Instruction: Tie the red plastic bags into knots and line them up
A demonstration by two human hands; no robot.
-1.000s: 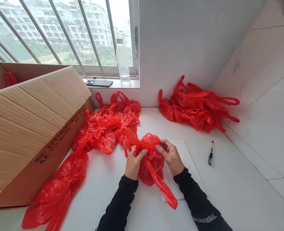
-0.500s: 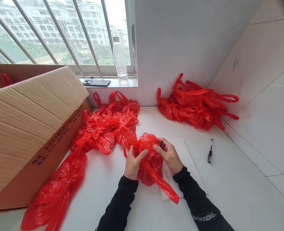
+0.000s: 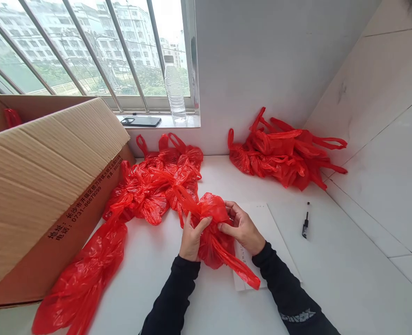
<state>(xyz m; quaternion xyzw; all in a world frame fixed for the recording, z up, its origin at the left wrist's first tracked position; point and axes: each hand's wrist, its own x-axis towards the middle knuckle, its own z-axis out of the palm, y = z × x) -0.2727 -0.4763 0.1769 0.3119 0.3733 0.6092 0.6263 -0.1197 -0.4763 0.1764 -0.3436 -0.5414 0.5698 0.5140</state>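
Both my hands grip a crumpled red plastic bag (image 3: 216,249) over the white table (image 3: 150,279). My left hand (image 3: 192,237) pinches its left side, thumb laid across the bunched middle. On the right side, my right hand (image 3: 243,228) has thumb and fingers closed on the plastic. One handle loop hangs down to the lower right, over a white paper pad (image 3: 261,232) with small print. Whatever the bag may contain is hidden. Just behind my left hand lies a heap of bunched red plastic bags (image 3: 153,186).
A large cardboard box (image 3: 52,186) stands at the left, with another red bag (image 3: 87,274) lying before it. More red bags (image 3: 279,149) are piled at the back right. A black pen (image 3: 305,225) lies at the right. The sill holds a phone (image 3: 143,121) and a water bottle (image 3: 175,90).
My right thumb and fingers have shifted slightly left on the bag. The bag and its hanging handle have moved a little; the surrounding things stay in place.
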